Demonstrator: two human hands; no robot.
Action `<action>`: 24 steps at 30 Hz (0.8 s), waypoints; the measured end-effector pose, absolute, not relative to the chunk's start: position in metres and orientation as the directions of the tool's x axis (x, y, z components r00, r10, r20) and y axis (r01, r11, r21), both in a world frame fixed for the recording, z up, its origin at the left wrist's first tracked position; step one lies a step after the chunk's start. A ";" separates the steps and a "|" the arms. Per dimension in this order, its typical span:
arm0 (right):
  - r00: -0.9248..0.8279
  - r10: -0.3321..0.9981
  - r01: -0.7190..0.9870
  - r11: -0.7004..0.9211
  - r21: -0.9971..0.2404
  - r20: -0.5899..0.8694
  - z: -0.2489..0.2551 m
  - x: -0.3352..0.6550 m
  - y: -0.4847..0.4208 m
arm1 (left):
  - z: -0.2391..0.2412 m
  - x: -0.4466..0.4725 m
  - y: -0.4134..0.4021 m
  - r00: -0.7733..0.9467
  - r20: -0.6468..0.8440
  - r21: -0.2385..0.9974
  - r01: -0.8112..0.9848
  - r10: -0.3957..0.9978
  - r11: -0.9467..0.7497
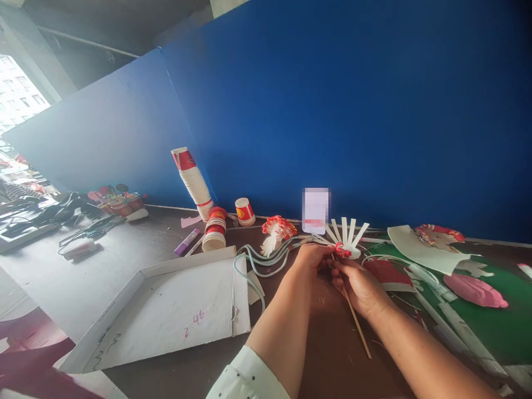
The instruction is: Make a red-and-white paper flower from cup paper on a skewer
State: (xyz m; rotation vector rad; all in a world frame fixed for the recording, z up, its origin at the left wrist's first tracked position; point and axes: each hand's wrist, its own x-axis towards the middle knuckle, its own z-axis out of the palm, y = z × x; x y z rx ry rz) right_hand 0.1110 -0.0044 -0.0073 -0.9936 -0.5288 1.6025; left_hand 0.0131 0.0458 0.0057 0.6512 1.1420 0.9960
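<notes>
A thin, pale-brown wooden stick (358,327) slants over the dark surface (322,343), its near end bare and pointing right of centre. At its far end, beyond the fingers, is a paper piece (344,250) with flat white strips fanned upward and red curls bunched at the front. The person's right hand (359,282) comes in from the near right, fingers bent, its grip clamped on the stick. The left hand (313,257) reaches straight forward, thumb beside the red curls; its fingertips are partly hidden, so one cannot tell whether its grip is closed. At left lies a shallow white cardboard tray (166,316) with creased walls; at right, a smooth pink oval (476,291). Farther off, a frilled red-and-white paper flower (274,230) rests near a leaning stack of paper cups (195,188), before a flat blue partition (332,111).
</notes>
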 end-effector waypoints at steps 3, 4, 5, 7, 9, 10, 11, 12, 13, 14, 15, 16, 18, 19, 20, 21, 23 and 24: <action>-0.019 0.950 -0.566 -0.268 -0.780 -0.313 -0.007 0.112 -0.004 | 0.007 0.012 0.046 0.102 -0.453 0.826 -0.327 0.886 0.459; -0.019 0.950 -0.569 -0.267 -0.778 -0.312 -0.007 0.112 -0.004 | 0.007 0.012 0.046 0.107 -0.462 0.818 -0.332 0.880 0.470; -0.020 0.950 -0.572 -0.266 -0.776 -0.311 -0.006 0.112 -0.004 | 0.008 0.011 0.046 0.117 -0.470 0.808 -0.341 0.875 0.480; -0.021 0.951 -0.572 -0.264 -0.777 -0.308 -0.007 0.112 -0.004 | 0.008 0.010 0.046 0.141 -0.479 0.790 -0.362 0.866 0.495; -0.026 0.955 -0.568 -0.258 -0.782 -0.296 -0.007 0.113 -0.004 | 0.010 0.009 0.046 0.167 -0.483 0.777 -0.372 0.860 0.509; -0.027 0.957 -0.566 -0.253 -0.785 -0.289 -0.008 0.113 -0.004 | 0.011 0.009 0.046 0.180 -0.488 0.769 -0.374 0.854 0.518; -0.028 0.959 -0.564 -0.249 -0.787 -0.284 -0.008 0.113 -0.004 | 0.012 0.009 0.046 0.193 -0.492 0.761 -0.378 0.849 0.527; -0.027 0.960 -0.563 -0.246 -0.789 -0.279 -0.009 0.113 -0.004 | 0.013 0.009 0.046 0.205 -0.494 0.754 -0.384 0.845 0.533; -0.026 0.960 -0.560 -0.244 -0.792 -0.277 -0.009 0.113 -0.004 | 0.013 0.009 0.045 0.217 -0.491 0.747 -0.393 0.844 0.536; -0.026 0.961 -0.556 -0.243 -0.795 -0.276 -0.010 0.113 -0.003 | 0.014 0.009 0.045 0.228 -0.485 0.742 -0.404 0.844 0.535; -0.026 0.961 -0.550 -0.244 -0.799 -0.276 -0.010 0.113 -0.003 | 0.014 0.009 0.045 0.237 -0.476 0.739 -0.414 0.847 0.531; -0.027 0.961 -0.543 -0.244 -0.803 -0.274 -0.010 0.113 -0.003 | 0.014 0.009 0.045 0.244 -0.466 0.739 -0.421 0.851 0.526; -0.031 0.963 -0.533 -0.243 -0.811 -0.268 -0.011 0.113 -0.003 | 0.014 0.009 0.044 0.250 -0.451 0.745 -0.424 0.857 0.515; -0.032 0.963 -0.531 -0.242 -0.812 -0.266 -0.011 0.114 -0.003 | 0.014 0.009 0.044 0.253 -0.447 0.748 -0.420 0.858 0.513; -0.034 0.963 -0.531 -0.243 -0.812 -0.266 -0.011 0.114 -0.003 | 0.014 0.008 0.044 0.256 -0.444 0.752 -0.415 0.859 0.512; -0.037 0.963 -0.533 -0.245 -0.810 -0.267 -0.011 0.114 -0.003 | 0.014 0.008 0.044 0.257 -0.443 0.754 -0.411 0.859 0.512; -0.038 0.961 -0.540 -0.249 -0.804 -0.273 -0.011 0.114 -0.004 | 0.013 0.008 0.044 0.252 -0.439 0.759 -0.409 0.863 0.506; -0.039 0.961 -0.544 -0.251 -0.801 -0.275 -0.011 0.114 -0.004 | 0.013 0.008 0.045 0.248 -0.433 0.763 -0.412 0.867 0.499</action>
